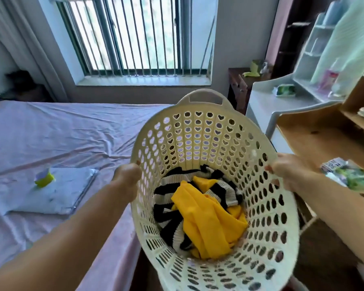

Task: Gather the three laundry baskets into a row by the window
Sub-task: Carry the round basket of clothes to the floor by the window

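Note:
A cream plastic laundry basket (267, 211) with heart-shaped holes is held up in front of me, tilted with its opening toward the camera. Inside lie a yellow garment (206, 219) and a black-and-white striped one (168, 225). My left hand (127, 181) grips the basket's left rim and my right hand (290, 174) grips the right rim. The barred window (132, 36) is straight ahead beyond the bed. No other basket is in view.
A bed with a lilac sheet (57, 135) fills the left, with a folded white pad (46, 192) and a small yellow-green object (44, 179) on it. A white desk (282, 101) and wooden shelves (328, 131) stand at the right; a dark cabinet (237, 82) sits by the window.

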The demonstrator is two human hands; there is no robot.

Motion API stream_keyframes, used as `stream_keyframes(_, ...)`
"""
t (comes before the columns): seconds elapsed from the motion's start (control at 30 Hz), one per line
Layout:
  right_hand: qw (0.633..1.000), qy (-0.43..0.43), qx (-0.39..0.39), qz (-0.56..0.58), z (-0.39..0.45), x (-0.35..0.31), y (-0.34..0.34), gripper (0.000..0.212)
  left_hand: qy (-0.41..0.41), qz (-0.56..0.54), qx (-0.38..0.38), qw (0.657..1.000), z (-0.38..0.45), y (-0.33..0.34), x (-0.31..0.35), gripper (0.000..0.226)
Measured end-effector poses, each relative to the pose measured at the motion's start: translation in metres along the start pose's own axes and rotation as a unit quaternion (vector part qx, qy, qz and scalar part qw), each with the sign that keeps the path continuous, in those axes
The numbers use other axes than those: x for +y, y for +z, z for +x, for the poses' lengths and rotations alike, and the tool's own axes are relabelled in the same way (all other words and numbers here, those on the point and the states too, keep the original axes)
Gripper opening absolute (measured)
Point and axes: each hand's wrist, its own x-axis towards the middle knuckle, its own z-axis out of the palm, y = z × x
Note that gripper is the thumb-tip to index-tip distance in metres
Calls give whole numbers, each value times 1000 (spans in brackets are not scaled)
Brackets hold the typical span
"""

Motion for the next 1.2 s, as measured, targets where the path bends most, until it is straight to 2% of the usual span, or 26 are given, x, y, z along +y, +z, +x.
stream_keyframes(0.3, 998, 11, 44, 41, 86, -113, 63, 29, 60, -55, -31, 996, 115, 24, 122, 39)
stream_keyframes(0.5, 999, -12, 33, 29, 140, -170, 86, 26, 55, -78, -34, 995, 169, 46, 165, 36)
stream_keyframes(0.7, 1000, -21, 19, 4, 230, -209, 109, 26, 55, -96, -58, 992, 237, 94, 200, 36)
stream_keyframes(0.83, 1000, -1, -26, 6, 338, -221, 123, 25, 38, -116, -53, 991, 304, 153, 230, 26)
stream_keyframes(0.9, 998, 4, -58, 4, 432, -242, 137, 24, 30, -122, -41, 991, 365, 199, 252, 26)
stream_keyframes(0.97, 996, 11, -84, 0, 489, -249, 144, 20, 7, -118, -50, 992, 398, 232, 267, 25)
stream_keyframes(1.13, 995, 35, -93, 11, 617, -295, 181, 15, -28, -114, -29, 993, 494, 328, 313, 25)
stream_keyframes(1.2, 996, 31, -87, 6, 663, -313, 194, 15, -38, -107, -4, 994, 533, 356, 330, 34)
